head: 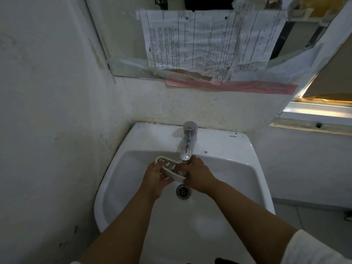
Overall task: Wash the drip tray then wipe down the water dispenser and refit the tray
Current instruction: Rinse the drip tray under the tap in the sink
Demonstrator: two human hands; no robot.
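Note:
A small white slotted drip tray [172, 171] is held tilted over the basin of a white sink [238, 176], just below the spout of a chrome tap [187, 143]. My left hand [155, 175] grips the tray's left end from beneath, fingers showing through its slots. My right hand [198, 173] holds the tray's right end, fingers curled over its edge near the spout. I cannot tell whether water runs from the tap. The water dispenser is not in view.
The drain [183, 191] lies right under the hands. A wall [47, 130] stands close on the left of the sink. Above hangs a mirror with taped papers [200, 40]. A window ledge [314, 113] is at the right.

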